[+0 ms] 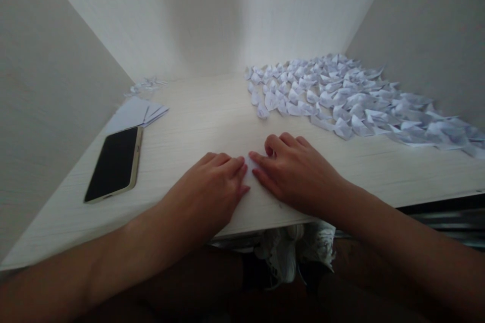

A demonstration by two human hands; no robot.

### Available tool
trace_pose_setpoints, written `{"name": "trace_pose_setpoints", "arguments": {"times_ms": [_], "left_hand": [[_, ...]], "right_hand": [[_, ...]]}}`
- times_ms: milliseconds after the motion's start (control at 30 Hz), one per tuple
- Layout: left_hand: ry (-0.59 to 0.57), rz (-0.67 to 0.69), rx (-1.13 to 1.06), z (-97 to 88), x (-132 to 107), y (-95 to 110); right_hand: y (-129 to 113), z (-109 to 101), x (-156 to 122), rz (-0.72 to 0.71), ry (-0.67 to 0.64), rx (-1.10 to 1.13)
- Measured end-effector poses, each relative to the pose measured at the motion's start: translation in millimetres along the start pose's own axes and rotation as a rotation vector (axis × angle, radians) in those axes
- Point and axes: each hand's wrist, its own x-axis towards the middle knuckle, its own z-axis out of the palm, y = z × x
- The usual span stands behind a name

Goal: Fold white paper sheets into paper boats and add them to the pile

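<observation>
Both of my hands rest on the pale wooden desk [197, 116] near its front edge. My left hand [210, 186] lies palm down, fingers together, pressing on a small white piece of paper [250, 165]. My right hand [293, 169] meets it fingertip to fingertip, its fingers pressed onto the same paper. Only a sliver of the paper shows between the fingertips; the rest is hidden under the hands.
A large heap of folded white paper pieces [352, 98] covers the desk's back right. A dark phone [113, 164] lies screen up at the left. Flat paper sheets [138, 111] and a few folded scraps [146, 85] lie behind it. Walls enclose three sides.
</observation>
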Motion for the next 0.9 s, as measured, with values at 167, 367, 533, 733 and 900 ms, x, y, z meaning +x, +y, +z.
{"name": "trace_pose_setpoints", "arguments": {"times_ms": [167,367,533,733,900], "left_hand": [[0.022,-0.006,0.074,0.2,-17.1,4.9],[0.013,-0.043,-0.051,-15.0,-12.9,-10.0],[0.100,-0.029,-0.127,-9.4,3.0,-9.2],[-0.009,0.022,-0.126,-1.7,1.7,-2.0],[0.057,0.017,-0.258,-1.9,0.3,-5.7]], "right_hand": [[-1.2,-0.3,0.2,-0.008,-0.002,-0.028],[-1.1,-1.6,0.0,-0.010,-0.013,-0.031],[0.7,3.4,-1.9,0.000,0.010,0.014],[-2.1,5.1,-1.3,0.200,0.021,0.192],[2.0,-3.5,9.6,0.276,-0.096,0.391]]}}
